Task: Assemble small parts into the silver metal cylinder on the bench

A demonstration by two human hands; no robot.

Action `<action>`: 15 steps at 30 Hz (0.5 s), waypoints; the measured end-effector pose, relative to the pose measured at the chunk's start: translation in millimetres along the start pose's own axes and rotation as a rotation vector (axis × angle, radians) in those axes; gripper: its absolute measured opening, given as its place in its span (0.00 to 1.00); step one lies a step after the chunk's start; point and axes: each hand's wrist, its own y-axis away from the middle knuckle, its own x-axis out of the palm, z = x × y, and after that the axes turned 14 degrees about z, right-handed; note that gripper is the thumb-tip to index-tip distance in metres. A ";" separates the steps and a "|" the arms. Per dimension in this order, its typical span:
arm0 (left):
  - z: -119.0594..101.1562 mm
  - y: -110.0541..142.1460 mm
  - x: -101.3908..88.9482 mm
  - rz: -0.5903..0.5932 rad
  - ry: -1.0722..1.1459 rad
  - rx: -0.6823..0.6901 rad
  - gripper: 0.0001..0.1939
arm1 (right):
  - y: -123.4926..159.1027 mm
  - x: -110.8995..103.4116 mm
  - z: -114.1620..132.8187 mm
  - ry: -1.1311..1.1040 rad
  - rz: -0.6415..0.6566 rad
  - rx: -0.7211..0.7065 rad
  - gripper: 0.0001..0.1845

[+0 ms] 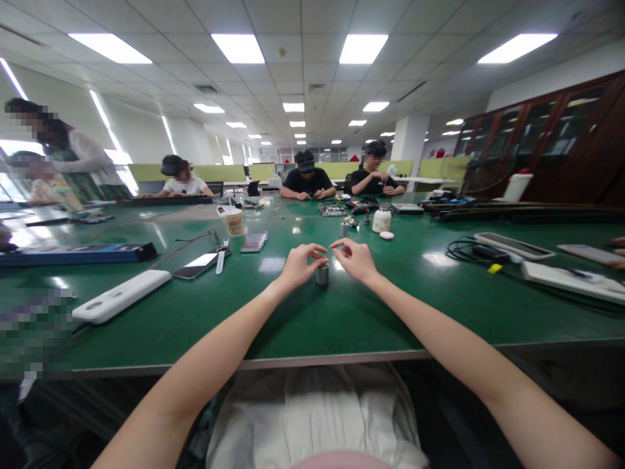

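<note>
A small grey metal cylinder [322,275] stands upright on the green table in front of me. My left hand [303,264] is beside it, index finger and thumb apart in a curve. The thumb tip is at the cylinder's top edge; whether it touches cannot be told. Just to the right, my right hand [357,259] is raised with thumb and forefinger drawn together at the tips. Anything between them is too small to make out. Beyond the hands, a second grey cylinder [344,229] stands near a white jar [381,220] and a pink round lid [387,236].
A white power strip [124,296], a phone [198,265] and a paper cup [232,221] lie or stand to the left. On the right are black cables [463,251] and a white device [569,277]. Several people sit across the table [293,326]; one person stands at left.
</note>
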 end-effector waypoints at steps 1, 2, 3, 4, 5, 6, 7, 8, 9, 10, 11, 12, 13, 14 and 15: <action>-1.0 -0.1 0.0 -0.010 -0.029 0.002 0.09 | 0.0 0.1 0.3 -0.001 0.008 0.001 0.10; -2.4 -0.2 -0.6 -0.034 -0.061 -0.001 0.09 | 0.0 0.5 0.5 -0.002 0.020 0.002 0.10; -4.1 -0.4 -1.7 -0.074 -0.092 -0.011 0.09 | 0.0 1.1 0.8 -0.004 0.037 0.003 0.11; -5.9 -0.5 -3.3 -0.123 -0.118 -0.027 0.10 | 0.1 2.0 1.0 -0.005 0.058 0.004 0.11; -7.6 -0.4 -5.4 -0.171 -0.136 -0.046 0.12 | 0.3 3.2 1.3 -0.003 0.084 0.005 0.11; -9.0 -0.2 -7.8 -0.211 -0.150 -0.066 0.13 | 0.5 4.5 1.6 0.003 0.110 0.003 0.12; -10.2 0.2 -10.3 -0.239 -0.162 -0.085 0.13 | 0.9 6.0 1.9 0.013 0.138 -0.003 0.12; -11.0 0.7 -12.6 -0.253 -0.174 -0.101 0.14 | 1.2 7.5 2.1 0.024 0.162 -0.011 0.12; -11.5 1.3 -14.5 -0.257 -0.186 -0.111 0.14 | 1.5 9.1 2.2 0.035 0.179 -0.018 0.13; -11.7 1.8 -15.8 -0.254 -0.197 -0.115 0.13 | 1.6 10.7 2.1 0.041 0.188 -0.024 0.13; -11.8 2.3 -16.5 -0.249 -0.209 -0.115 0.13 | 1.3 12.2 1.9 0.041 0.192 -0.026 0.13; -11.8 2.7 -16.7 -0.246 -0.221 -0.113 0.13 | 0.7 13.6 1.5 0.036 0.190 -0.024 0.13; -11.7 3.0 -16.5 -0.248 -0.235 -0.113 0.13 | -0.3 14.8 1.0 0.027 0.186 -0.019 0.13; -11.8 3.3 -15.9 -0.255 -0.251 -0.117 0.13 | -1.7 15.8 0.2 0.014 0.181 -0.009 0.14; -11.8 3.4 -15.3 -0.267 -0.268 -0.124 0.13 | -3.3 16.4 -0.8 -0.005 0.177 0.007 0.15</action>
